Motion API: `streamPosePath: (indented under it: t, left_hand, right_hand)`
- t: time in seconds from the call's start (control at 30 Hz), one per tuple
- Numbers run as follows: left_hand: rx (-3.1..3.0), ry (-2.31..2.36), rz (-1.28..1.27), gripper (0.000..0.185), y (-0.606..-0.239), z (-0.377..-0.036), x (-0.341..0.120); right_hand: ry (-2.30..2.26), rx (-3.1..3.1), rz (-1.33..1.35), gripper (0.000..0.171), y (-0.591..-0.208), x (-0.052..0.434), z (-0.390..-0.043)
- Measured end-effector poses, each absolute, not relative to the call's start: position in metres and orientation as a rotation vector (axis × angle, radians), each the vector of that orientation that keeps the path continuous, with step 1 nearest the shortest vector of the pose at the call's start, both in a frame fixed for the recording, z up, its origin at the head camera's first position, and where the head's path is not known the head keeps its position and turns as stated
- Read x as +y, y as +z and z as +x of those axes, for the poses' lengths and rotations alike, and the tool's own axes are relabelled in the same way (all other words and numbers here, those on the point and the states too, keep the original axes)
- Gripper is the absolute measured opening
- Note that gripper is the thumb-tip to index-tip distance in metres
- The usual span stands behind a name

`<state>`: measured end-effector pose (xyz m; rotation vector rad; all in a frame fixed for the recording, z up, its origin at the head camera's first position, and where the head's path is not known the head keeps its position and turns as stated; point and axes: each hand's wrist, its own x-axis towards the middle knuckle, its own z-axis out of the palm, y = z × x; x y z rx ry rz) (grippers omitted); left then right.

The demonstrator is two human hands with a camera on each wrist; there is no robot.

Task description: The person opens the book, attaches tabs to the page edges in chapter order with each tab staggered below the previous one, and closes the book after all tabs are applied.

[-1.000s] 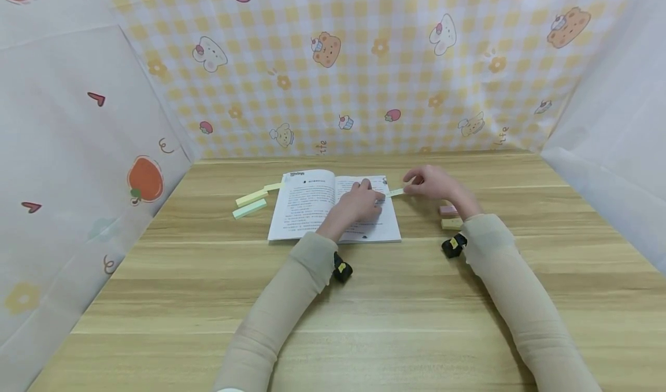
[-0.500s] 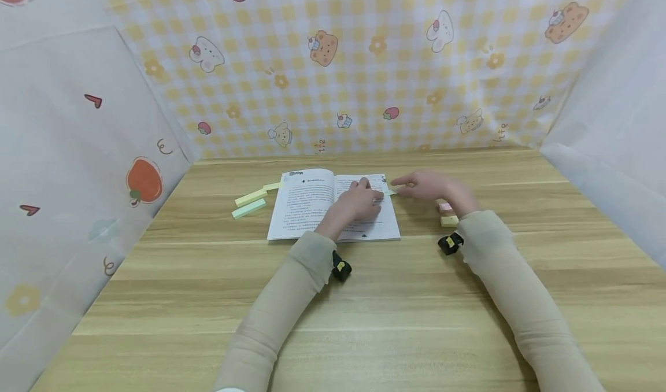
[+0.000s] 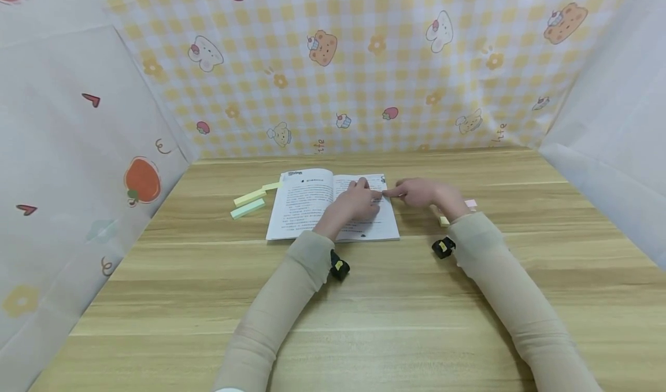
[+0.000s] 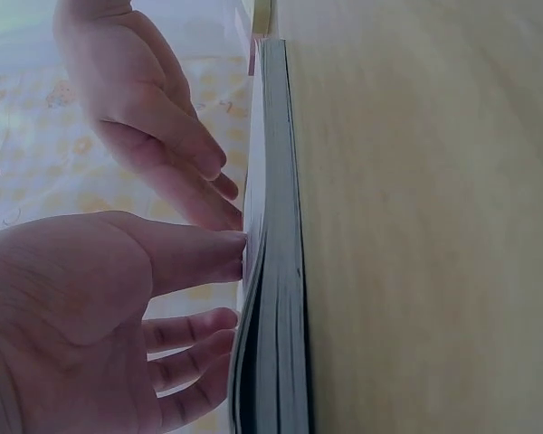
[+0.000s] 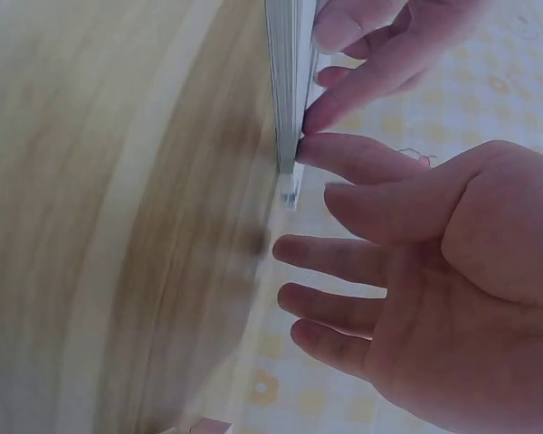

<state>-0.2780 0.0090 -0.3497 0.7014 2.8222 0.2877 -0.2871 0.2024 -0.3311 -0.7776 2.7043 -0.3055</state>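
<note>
An open book (image 3: 307, 207) lies on the wooden table (image 3: 364, 311). My left hand (image 3: 362, 200) rests flat on its right page, fingers straight. My right hand (image 3: 403, 193) reaches in from the right, and its index finger presses a pale sticky strip (image 5: 290, 192) onto the page's outer edge. The other right fingers are spread and hold nothing. In the left wrist view the book's page block (image 4: 273, 271) shows edge-on, with my left hand (image 4: 195, 298) against it. The right wrist view has my right hand (image 5: 335, 181) at the book's edge (image 5: 285, 81).
Left of the book lie a yellow pad (image 3: 250, 196), a green pad (image 3: 248, 208) and another yellow one (image 3: 272, 186). A pink pad (image 3: 470, 203) and a yellow pad (image 3: 444, 221) sit behind my right wrist. Patterned cloth walls (image 3: 333, 62) close in three sides.
My right hand has carried the strip leftward from beside the book to the page edge and now presses it there. The left hand has stayed on the page.
</note>
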Motion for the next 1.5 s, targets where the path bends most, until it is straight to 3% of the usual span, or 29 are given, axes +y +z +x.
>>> streamPosePath:
  t: [0.27, 0.7, 1.5]
  left_hand:
    - [2.793, 0.307, 0.725, 0.051, -0.3469, -0.2797, 0.0054]
    - [2.794, 0.213, 0.760, 0.052, -0.3522, -0.2786, 0.0066]
    - [2.795, 0.160, 0.802, 0.049, -0.3515, -0.2817, 0.0049]
  right_hand:
    - [-0.318, 2.695, -0.668, 0.064, -0.3309, 0.2005, -0.2864]
    - [-0.094, 2.761, -0.780, 0.050, -0.3313, 0.1951, -0.2836]
    - [-0.190, 2.735, -0.655, 0.058, -0.3300, 0.1945, -0.2842]
